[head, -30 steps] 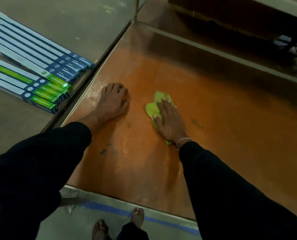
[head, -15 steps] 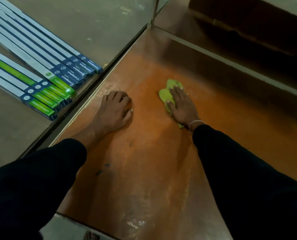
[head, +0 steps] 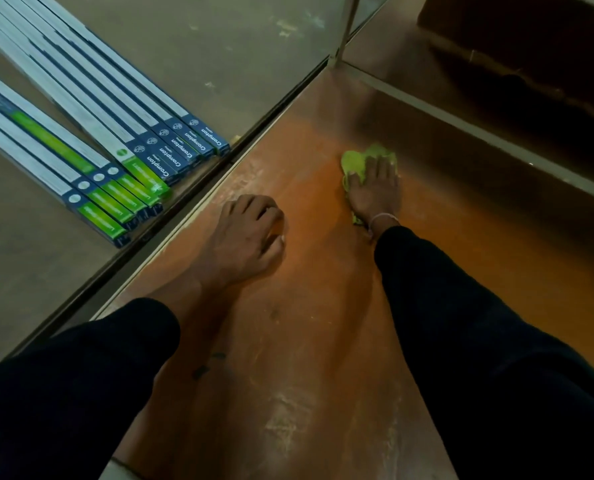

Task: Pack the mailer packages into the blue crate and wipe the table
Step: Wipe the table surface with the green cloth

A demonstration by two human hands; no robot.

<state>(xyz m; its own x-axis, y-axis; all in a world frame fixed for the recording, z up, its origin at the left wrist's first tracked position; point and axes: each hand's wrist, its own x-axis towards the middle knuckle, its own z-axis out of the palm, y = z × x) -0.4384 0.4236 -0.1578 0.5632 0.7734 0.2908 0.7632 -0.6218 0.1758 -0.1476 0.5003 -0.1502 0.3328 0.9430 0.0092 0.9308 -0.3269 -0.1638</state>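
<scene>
A green cloth point(head: 355, 162) lies on the orange-brown table top point(head: 323, 341), toward its far side. My right hand point(head: 375, 192) presses flat on the cloth with straight fingers. My left hand point(head: 250, 237) rests on the table near its left edge, fingers curled under, holding nothing. No mailer packages and no blue crate are in view.
Several long, narrow boxes point(head: 122, 157) in white, blue and green lie on the floor to the left of the table. A metal table leg point(head: 346, 29) stands at the far corner. A dark shelf or box point(head: 517, 64) sits beyond the table's far edge.
My right hand has slid the green cloth farther away across the table. The view has leaned forward over the table. My left hand stays resting in place.
</scene>
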